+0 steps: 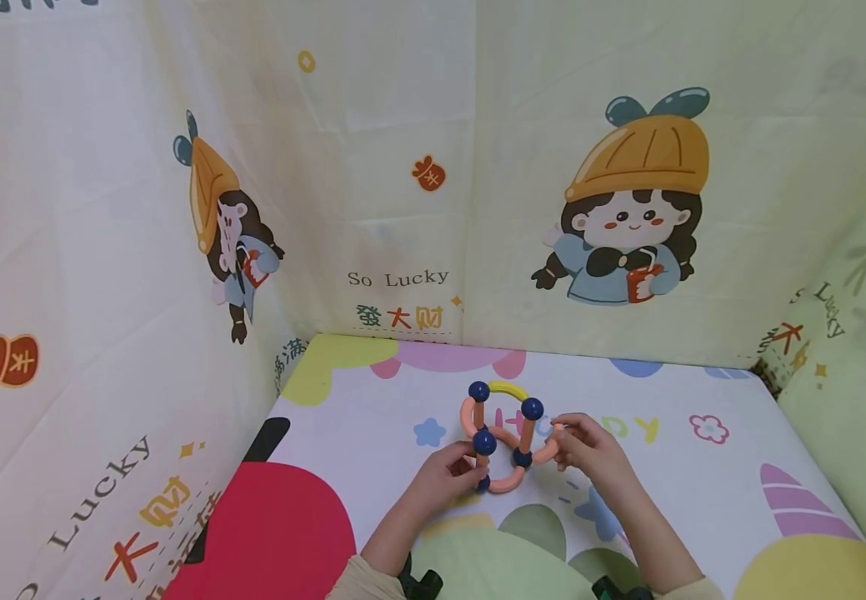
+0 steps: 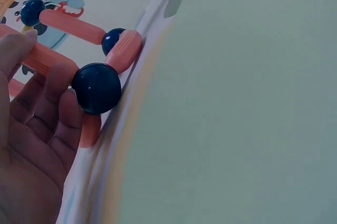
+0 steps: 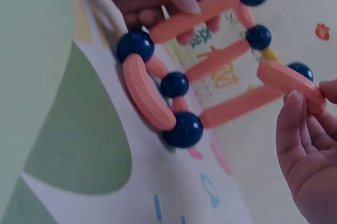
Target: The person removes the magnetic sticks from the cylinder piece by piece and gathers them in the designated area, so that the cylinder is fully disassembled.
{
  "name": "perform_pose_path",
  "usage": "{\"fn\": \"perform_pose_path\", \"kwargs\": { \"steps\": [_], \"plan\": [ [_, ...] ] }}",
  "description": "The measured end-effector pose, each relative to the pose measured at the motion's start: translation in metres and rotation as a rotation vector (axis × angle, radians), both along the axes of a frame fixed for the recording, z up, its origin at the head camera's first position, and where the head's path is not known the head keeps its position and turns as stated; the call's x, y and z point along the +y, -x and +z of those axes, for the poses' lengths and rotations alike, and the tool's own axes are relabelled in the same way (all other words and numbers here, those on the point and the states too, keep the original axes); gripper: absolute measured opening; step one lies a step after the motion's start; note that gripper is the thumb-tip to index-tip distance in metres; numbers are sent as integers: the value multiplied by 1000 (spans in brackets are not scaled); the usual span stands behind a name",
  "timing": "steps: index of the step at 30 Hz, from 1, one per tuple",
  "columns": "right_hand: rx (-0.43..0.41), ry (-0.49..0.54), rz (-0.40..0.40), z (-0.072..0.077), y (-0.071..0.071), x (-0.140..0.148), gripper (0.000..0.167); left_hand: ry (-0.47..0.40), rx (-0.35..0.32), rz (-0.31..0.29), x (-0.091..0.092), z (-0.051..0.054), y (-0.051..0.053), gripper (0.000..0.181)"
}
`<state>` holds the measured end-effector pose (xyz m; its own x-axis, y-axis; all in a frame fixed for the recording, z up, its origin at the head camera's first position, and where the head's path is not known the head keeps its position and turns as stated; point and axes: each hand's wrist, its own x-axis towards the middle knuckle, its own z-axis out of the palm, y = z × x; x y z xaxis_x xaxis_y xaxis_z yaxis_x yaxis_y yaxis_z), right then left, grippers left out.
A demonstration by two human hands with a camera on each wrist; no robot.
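A frame of salmon rods and dark blue balls stands on the table, with a yellow curved rod (image 1: pixel 508 389) along its top. My left hand (image 1: pixel 443 479) grips an upright salmon rod (image 2: pixel 50 63) at the frame's near left, its fingers beside a lower blue ball (image 2: pixel 96 88). On the right, my right hand (image 1: pixel 590 450) pinches a loose-looking curved salmon rod (image 3: pixel 289 83) between thumb and fingers. In the right wrist view that rod overlaps the frame near a blue ball (image 3: pixel 301 71); whether they touch I cannot tell.
The printed tabletop (image 1: pixel 380 392) has a red round shape at the left with a black strip (image 1: pixel 271 437) along that edge. Printed cloth walls (image 1: pixel 372 208) stand behind and on both sides.
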<state>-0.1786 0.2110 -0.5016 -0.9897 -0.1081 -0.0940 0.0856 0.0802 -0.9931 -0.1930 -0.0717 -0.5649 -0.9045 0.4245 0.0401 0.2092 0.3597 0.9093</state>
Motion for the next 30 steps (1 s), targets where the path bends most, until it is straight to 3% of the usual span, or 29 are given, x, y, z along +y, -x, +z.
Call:
{"fn": "perform_pose_path", "kwargs": {
  "steps": [6,15,20,30],
  "plan": [
    [-33,20,18,-9,10,23,36,12,-47,15,0,-3,-3,30],
    [-77,-264,19,-26,33,54,52,-5,-91,25,-1,-10,-1,32],
    [-79,-421,16,-34,47,70,53,-18,-95,20,-1,-14,1,31],
    [-112,-434,94,-46,65,94,43,-2,-79,15,-1,-15,0,29]
  ]
}}
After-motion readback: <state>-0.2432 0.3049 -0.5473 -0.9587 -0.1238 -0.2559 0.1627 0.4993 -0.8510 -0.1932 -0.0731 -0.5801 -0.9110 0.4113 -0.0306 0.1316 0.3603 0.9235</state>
